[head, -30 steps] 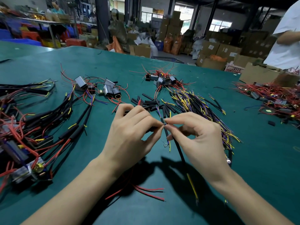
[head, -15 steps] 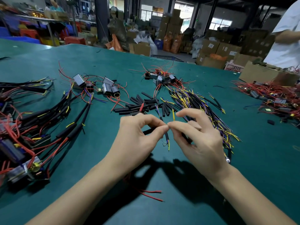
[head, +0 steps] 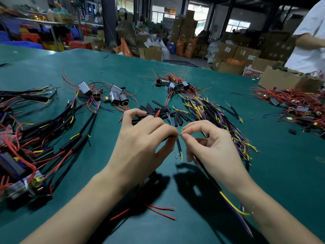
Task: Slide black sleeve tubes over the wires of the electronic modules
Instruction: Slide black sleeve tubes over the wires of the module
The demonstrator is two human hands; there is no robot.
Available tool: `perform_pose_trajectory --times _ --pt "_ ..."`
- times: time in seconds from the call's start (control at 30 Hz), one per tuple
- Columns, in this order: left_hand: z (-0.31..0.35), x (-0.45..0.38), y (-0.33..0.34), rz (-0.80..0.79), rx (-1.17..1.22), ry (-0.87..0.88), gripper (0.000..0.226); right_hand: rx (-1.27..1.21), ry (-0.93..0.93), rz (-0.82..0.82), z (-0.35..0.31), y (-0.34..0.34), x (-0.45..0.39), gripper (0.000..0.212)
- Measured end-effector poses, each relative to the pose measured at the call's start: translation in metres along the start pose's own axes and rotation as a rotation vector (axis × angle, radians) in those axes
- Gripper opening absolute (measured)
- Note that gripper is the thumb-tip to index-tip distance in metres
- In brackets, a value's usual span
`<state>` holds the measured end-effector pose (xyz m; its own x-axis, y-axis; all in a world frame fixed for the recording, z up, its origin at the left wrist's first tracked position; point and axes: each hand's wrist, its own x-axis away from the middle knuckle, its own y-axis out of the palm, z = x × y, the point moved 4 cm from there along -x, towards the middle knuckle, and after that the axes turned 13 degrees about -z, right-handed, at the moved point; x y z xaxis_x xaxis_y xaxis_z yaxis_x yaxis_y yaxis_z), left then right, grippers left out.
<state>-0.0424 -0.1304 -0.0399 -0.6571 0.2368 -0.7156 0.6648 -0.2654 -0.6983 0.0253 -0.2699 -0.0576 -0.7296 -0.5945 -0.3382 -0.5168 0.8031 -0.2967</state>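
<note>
pinching the same black sleeve tube point(head: 179, 146) and wire tip, both hands point(head: 140, 147) point(head: 212, 147) now sit lower, fingertips still together.

Warehouse surroundings beyond the green table point(head: 281, 164)

Stacked brown cardboard boxes point(head: 233, 51) are seen at upper right, red plastic stools point(head: 79, 44) at upper left, a white-shirted person point(head: 309, 43) at the right edge.

Both hands have drawn slightly apart since a second ago: the right hand point(head: 213, 150) now pinches just the wire tips at its fingertips, while the left hand point(head: 140, 143) grips the black sleeve tube point(head: 178, 146), hanging toward six o'clock.
</note>
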Motion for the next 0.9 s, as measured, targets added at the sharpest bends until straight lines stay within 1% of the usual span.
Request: perform_pose_trajectory --times 0.27,0.43,0.47,0.5,0.57,0.67,0.7,0.73,0.77,0.8,0.83,0.87,0.9 --pt "0.005 -0.003 -0.003 0.004 -0.139 0.032 0.022 0.016 -0.031 -0.032 -0.01 0.001 0.002 0.017" --pt "0.005 -0.004 -0.002 -0.06 -0.158 0.027 0.022 0.14 -0.085 -0.034 -0.016 -0.002 0.003 0.017" --pt "0.005 -0.005 -0.002 -0.077 -0.151 0.017 0.022 0.223 -0.127 -0.024 -0.019 -0.003 0.003 0.014" --pt "0.005 -0.005 -0.001 -0.097 -0.134 0.004 0.02 0.359 -0.189 -0.011 -0.022 -0.002 0.004 0.011" --pt "0.005 -0.004 0.001 -0.147 -0.041 -0.043 0.016 0.698 -0.352 0.011 -0.029 0.001 0.007 0.007" --pt "0.004 -0.002 0.005 -0.211 0.26 -0.188 0.009 1.141 -0.584 0.0 -0.031 0.01 0.012 0.008" --pt "0.004 -0.001 0.007 -0.227 0.375 -0.245 0.01 1.23 -0.638 -0.007 -0.03 0.013 0.013 0.011" --pt "0.003 -0.001 0.01 -0.242 0.493 -0.296 0.011 1.259 -0.67 -0.007 -0.028 0.014 0.013 0.013" --pt "0.002 0.0 0.012 -0.245 0.603 -0.328 0.011 1.229 -0.683 0.004 -0.027 0.014 0.013 0.012" --pt "0.001 -0.001 0.012 -0.229 0.677 -0.341 0.011 1.145 -0.665 0.029 -0.026 0.013 0.013 0.01" --pt "0.0 -0.001 0.01 -0.199 0.707 -0.343 0.01 1.007 -0.603 0.059 -0.025 0.011 0.012 0.007" --pt "-0.001 -0.001 0.008 -0.164 0.704 -0.344 0.009 0.806 -0.487 0.071 -0.023 0.007 0.009 0.004" --pt "-0.003 -0.001 0.006 -0.134 0.688 -0.345 0.008 0.566 -0.334 0.073 -0.018 0.004 0.007 0.012"
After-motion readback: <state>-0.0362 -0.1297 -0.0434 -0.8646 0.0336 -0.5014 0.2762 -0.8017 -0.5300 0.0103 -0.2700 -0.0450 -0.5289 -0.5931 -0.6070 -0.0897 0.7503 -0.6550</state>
